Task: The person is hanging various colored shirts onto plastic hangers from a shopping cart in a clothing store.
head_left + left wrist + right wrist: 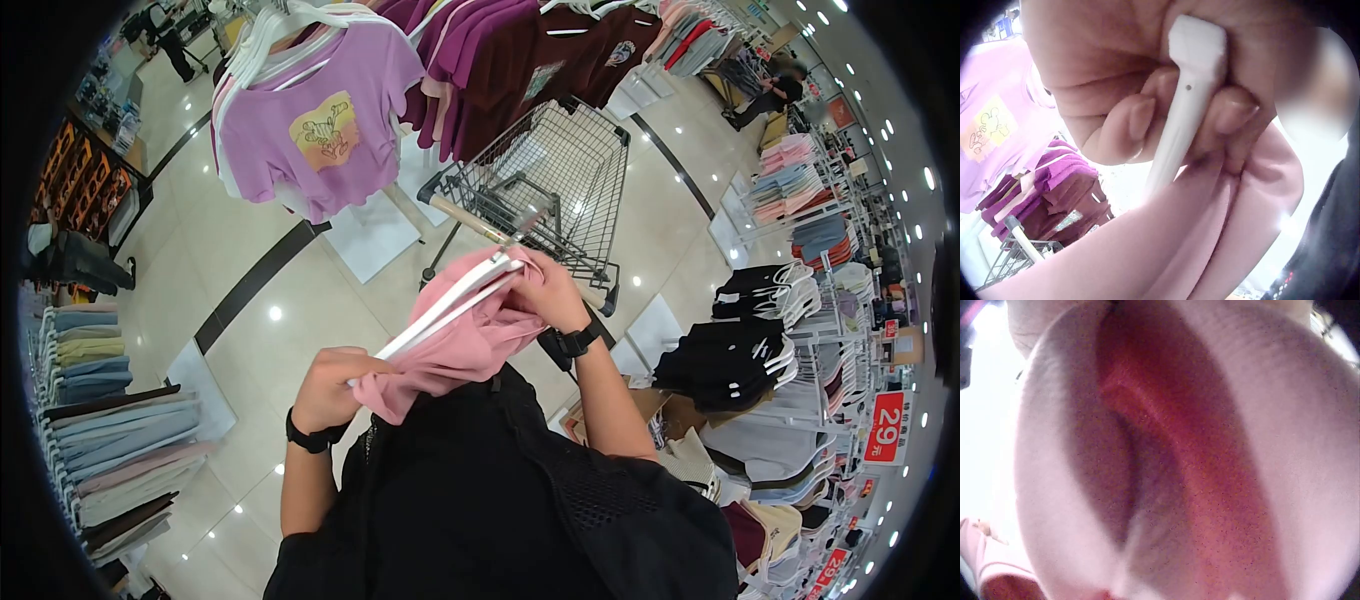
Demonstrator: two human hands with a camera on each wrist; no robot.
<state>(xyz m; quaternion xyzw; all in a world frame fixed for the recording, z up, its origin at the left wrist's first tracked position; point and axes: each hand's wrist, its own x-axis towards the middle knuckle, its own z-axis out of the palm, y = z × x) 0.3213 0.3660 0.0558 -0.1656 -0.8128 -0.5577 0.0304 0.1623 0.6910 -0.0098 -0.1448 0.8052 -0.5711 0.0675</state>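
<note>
A pink garment [455, 355] is bunched in front of my chest with a white hanger [425, 325] lying along it, its metal hook [522, 225] pointing up and away. My left hand [330, 388] grips the hanger's near end. In the left wrist view, curled fingers [1119, 128] wrap the white hanger arm [1192, 75], and pink cloth hangs just below. Near the hook, my right hand [553, 292] holds gathered cloth at the hanger's middle; its fingertips are hidden in the folds. Pink fabric [1054, 456] fills most of the right wrist view.
A shopping cart [560, 180] stands ahead. Behind it hangs a rack of purple and maroon shirts [500, 75], with a lilac printed shirt [320, 130] at its left end. Folded trousers [125, 440] line the left; black garments [720, 360] hang at right. People stand farther off.
</note>
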